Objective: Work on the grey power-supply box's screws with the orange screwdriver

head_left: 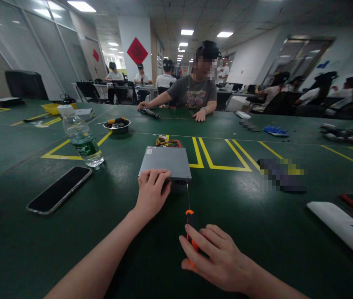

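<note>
A grey metal computer power supply lies flat on the green table in front of me, its bundle of coloured cables behind it. My left hand grips its near left edge, fingers over the top and thumb along the front side. In my right hand is a screwdriver with an orange and black handle, held by the fingertips. Its thin shaft points away from me, and the tip meets the near right corner of the power supply. Whether a screw sits under the tip is too small to tell.
Left of me are a phone and a water bottle. Farther back stands a metal bowl of tools. A white case lies at right, a blue glove beyond. Across the table a person has a hand near a dark tool.
</note>
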`<action>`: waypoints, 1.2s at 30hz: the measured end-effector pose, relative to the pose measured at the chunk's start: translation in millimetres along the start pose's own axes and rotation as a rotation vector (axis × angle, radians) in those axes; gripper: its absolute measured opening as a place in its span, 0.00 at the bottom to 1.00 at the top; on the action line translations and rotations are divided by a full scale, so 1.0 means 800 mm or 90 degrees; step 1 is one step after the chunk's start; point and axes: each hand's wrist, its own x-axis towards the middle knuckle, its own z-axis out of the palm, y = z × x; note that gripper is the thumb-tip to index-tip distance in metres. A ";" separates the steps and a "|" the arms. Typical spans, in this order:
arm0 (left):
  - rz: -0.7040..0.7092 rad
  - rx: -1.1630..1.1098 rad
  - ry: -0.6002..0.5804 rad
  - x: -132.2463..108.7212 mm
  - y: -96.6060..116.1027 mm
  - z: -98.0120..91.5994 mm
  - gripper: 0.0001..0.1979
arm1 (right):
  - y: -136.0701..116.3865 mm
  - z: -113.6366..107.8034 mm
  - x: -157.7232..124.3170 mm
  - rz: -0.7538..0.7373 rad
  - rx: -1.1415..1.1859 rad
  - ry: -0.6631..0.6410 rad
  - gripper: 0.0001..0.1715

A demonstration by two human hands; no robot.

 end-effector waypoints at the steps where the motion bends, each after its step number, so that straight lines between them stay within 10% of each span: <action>1: 0.000 0.000 0.001 0.000 0.000 0.000 0.12 | 0.000 0.000 0.000 -0.001 0.003 0.013 0.16; 30: 0.002 0.005 0.006 0.000 0.001 -0.001 0.12 | -0.003 0.000 0.006 0.037 0.089 -0.075 0.16; 36: 0.000 0.003 0.011 0.000 0.001 0.000 0.12 | -0.004 0.010 0.009 -0.002 0.060 0.008 0.07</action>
